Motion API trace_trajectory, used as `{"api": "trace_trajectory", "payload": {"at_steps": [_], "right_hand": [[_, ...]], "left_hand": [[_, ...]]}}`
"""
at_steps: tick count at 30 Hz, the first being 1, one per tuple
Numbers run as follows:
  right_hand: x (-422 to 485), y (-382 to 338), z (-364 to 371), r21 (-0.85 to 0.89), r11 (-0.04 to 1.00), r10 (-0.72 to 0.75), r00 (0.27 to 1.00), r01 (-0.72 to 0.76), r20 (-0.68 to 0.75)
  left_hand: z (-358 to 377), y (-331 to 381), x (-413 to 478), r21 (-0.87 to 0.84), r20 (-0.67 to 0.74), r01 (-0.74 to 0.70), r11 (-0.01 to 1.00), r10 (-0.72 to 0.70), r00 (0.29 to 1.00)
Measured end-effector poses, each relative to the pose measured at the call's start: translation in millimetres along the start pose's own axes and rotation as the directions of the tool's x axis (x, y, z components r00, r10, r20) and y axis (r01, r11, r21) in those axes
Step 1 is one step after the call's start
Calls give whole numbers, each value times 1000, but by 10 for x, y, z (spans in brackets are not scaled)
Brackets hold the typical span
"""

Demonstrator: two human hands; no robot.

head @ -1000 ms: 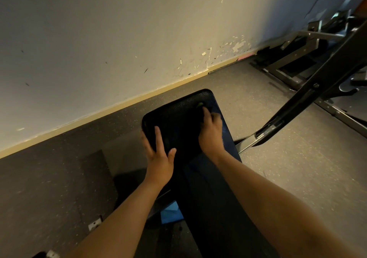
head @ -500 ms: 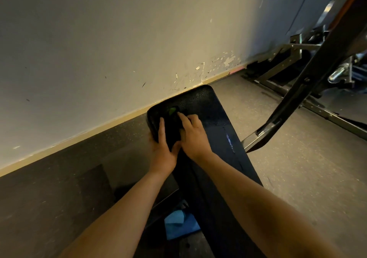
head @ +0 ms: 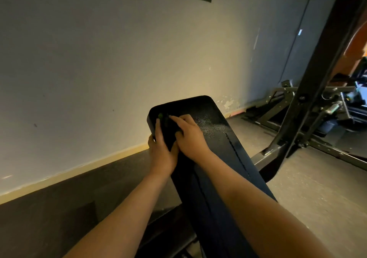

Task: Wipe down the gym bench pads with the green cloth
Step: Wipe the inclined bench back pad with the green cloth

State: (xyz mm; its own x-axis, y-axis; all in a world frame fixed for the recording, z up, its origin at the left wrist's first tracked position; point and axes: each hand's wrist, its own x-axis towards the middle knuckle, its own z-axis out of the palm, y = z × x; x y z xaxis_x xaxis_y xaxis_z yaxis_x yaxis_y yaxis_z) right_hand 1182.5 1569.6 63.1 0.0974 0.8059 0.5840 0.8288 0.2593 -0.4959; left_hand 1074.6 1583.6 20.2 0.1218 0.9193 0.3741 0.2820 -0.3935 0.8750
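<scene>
Head view: green cloth (head: 160, 116) apparently under right hand (head: 186, 133) grip, grasp unclear.

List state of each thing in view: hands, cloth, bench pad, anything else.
left hand: grips the pad's left edge, fingers flat on top, thumb over the side
right hand: fingers curled on the cloth, pressing it to the pad
green cloth: bunched, mostly hidden in shadow, near the pad's far left corner
bench pad: sloping up toward the wall, sheen right of the hands
rack frame: idle, right of the bench
</scene>
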Motion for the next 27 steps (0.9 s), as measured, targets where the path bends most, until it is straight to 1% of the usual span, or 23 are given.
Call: {"api": "trace_trajectory", "payload": {"at_steps": [2,3,5,6,8,10,11,13,15,17,18,19,20,22,24,26,27], "right_hand": [[-8,248,-120,-55,998,28,999,-31,-46],[-28,402,-190,-100,991,84,992,-94,-99],[-86,692,-325,-180,949,220,952,-259,-211],[-102,783,-360,-229,923,254,937,-309,-239],[-175,839,-344,-265,908,256,930,-325,-264],[-207,681,-243,-199,938,229,937,-285,-264],[-208,539,-162,-167,960,182,952,-227,-246],[-264,200,21,-115,993,20,984,-41,-175],[-311,-47,111,-70,993,-104,991,98,-89],[-301,-43,73,-49,988,-149,989,148,-8],[-291,32,16,-57,987,-150,989,151,16],[-274,154,-52,-85,987,-135,991,136,19],[-267,298,-128,-122,988,-91,996,90,-5],[-277,648,-311,-195,977,68,990,-91,-122],[-386,964,-472,-263,926,214,950,-272,-228],[-503,1111,-532,-324,871,284,917,-369,-280],[-512,1113,-512,-326,860,301,906,-392,-297]], "left_hand": [[10,-64,10,-7,4,-3,1000,3,1000],[17,-88,-8,-8,1,-6,1000,6,1000],[29,-103,-58,-7,-6,-40,999,40,999],[29,-95,-52,-9,-5,-40,999,40,999],[43,-92,-73,1,-5,-39,999,39,999],[49,-78,-104,22,-4,-22,1000,22,1000],[62,-83,-103,26,-6,-23,999,23,1000],[70,-98,-158,15,-9,-45,999,45,999],[82,-175,-165,-11,-14,-45,999,45,999],[73,-188,-206,14,-2,-52,999,52,999],[52,-145,-258,34,11,-67,997,67,998],[39,-97,-307,73,17,-79,994,78,997],[35,-63,-353,112,14,-67,991,65,998],[61,-30,-399,171,-14,-70,983,74,997],[118,-33,-458,221,-17,-125,967,132,991],[141,-68,-492,338,-16,-180,924,197,980],[144,-79,-495,435,-22,-209,876,242,970]]}}
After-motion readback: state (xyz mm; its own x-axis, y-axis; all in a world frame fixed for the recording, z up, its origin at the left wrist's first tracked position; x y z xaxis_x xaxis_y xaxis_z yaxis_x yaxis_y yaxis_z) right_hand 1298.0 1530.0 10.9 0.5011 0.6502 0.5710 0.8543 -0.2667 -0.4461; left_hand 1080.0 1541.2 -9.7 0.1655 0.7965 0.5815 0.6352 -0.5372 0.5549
